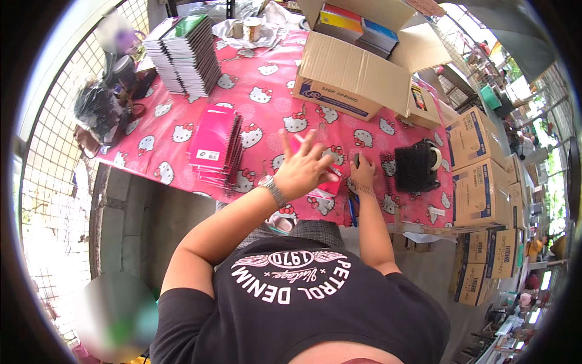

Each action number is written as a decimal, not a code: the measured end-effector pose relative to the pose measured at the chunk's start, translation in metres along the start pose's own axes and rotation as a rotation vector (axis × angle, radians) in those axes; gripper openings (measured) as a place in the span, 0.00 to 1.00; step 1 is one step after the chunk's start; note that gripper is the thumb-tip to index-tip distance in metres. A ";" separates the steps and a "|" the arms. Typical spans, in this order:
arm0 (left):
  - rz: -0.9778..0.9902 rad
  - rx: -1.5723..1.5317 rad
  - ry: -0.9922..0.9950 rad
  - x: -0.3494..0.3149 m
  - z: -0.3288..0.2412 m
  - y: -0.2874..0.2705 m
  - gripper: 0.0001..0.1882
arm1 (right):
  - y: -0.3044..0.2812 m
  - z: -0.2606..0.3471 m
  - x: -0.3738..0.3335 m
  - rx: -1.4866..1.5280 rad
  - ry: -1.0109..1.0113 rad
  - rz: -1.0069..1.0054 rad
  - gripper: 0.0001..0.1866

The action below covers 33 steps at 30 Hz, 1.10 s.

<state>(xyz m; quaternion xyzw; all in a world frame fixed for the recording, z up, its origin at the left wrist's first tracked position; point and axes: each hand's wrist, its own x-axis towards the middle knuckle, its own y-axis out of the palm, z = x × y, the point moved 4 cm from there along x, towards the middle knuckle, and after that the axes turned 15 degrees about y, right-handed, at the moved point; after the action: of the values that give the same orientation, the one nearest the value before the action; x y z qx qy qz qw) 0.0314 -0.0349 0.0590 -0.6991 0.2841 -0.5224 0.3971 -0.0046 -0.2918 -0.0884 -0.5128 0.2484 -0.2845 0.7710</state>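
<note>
My left hand [305, 168], with a watch at its wrist, spreads its fingers over a pink notebook [329, 187] lying near the table's front edge. Much of that notebook is hidden by the hand. Just to its right, my right hand [362, 175] curls around a small dark thing that I cannot make out. Black spiral binding wire [388, 165] lies beside the right hand. A blue pen-like object [352, 209] rests below it. Left of my left hand stands a stack of pink spiral notebooks [213, 141].
Tall stacks of notebooks [185, 60] stand at the back left, near a plastic-wrapped dark bundle [100, 115]. An open cardboard box [351, 79] sits at the back. On the right are a black pile of coils [415, 167], a tape roll [436, 159] and stacked cartons [481, 193].
</note>
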 end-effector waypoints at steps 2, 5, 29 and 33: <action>0.100 -0.028 -0.112 -0.014 0.008 -0.001 0.22 | -0.046 0.038 -0.021 0.689 -0.092 0.367 0.28; 0.107 -0.057 -0.046 -0.012 0.012 0.005 0.22 | -0.103 0.073 -0.063 1.318 -0.357 0.889 0.26; -0.077 -0.513 -0.081 -0.018 0.055 -0.011 0.17 | -0.120 0.122 -0.065 1.195 -0.641 1.281 0.27; -0.085 -0.608 -0.104 -0.019 0.057 -0.011 0.18 | -0.108 0.130 -0.063 0.841 -0.544 1.042 0.27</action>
<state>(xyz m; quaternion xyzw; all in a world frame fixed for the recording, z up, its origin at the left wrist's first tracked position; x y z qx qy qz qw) 0.0799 0.0006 0.0508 -0.8228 0.3770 -0.3934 0.1616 0.0180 -0.1970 0.0634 -0.0403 0.1294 0.1864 0.9731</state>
